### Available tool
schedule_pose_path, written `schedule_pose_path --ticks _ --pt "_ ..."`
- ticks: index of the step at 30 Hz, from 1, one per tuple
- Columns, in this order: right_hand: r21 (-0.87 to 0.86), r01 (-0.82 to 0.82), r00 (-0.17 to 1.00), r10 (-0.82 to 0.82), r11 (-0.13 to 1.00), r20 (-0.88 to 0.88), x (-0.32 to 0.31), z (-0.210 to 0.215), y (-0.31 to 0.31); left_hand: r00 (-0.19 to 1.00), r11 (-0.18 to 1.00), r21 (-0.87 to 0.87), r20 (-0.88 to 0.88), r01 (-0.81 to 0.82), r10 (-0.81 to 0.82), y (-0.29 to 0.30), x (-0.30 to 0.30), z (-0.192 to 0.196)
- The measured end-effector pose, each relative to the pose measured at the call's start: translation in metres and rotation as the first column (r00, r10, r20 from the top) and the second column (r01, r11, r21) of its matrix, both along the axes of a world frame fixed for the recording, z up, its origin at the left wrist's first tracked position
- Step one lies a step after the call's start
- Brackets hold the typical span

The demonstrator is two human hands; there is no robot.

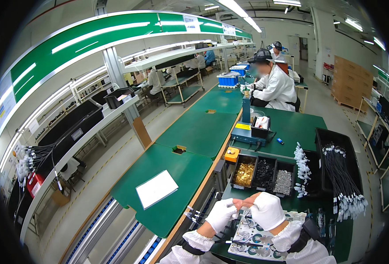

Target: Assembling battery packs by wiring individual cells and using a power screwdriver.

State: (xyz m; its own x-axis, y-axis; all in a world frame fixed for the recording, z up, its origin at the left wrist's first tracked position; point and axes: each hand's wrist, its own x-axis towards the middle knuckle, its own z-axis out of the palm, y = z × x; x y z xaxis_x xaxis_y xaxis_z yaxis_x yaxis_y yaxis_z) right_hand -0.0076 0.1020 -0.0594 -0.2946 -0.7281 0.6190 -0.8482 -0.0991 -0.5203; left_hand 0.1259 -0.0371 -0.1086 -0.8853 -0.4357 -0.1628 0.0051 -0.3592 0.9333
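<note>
My left hand (222, 216) and my right hand (267, 212) wear white gloves that leave fingertips bare. They meet in front of me with fingers bent and touching; whatever lies between them is hidden or too small to make out. Just below them lies a pale metal fixture plate (252, 251) with round green-ringed recesses. Thin black cables (196, 215) with light ends stick out beside my left hand. Beyond the hands stands a black three-part bin holding gold-coloured small parts (243, 174), black small parts (264, 173) and clear or silvery small parts (284, 182).
At right, a black tray (321, 140) holds a bundle of black cables (339, 176) with pale connectors. White connectors (301, 163) lie beside it. A yellow box (232, 154) stands behind the bins. A white sheet (157, 189) rests on the green table. A co-worker (276, 88) sits farther off.
</note>
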Motion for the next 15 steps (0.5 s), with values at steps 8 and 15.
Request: schedule_pose_path --ticks 8,15 --pt "0.131 -0.062 0.962 0.094 0.989 -0.256 0.002 0.006 0.005 0.990 0.933 -0.334 0.084 0.134 -0.112 -0.012 0.012 0.003" --pt "0.136 0.034 0.983 -0.058 0.990 0.176 0.001 -0.002 0.008 0.991 0.216 -0.968 -0.117 -0.127 0.060 0.016 0.001 0.008"
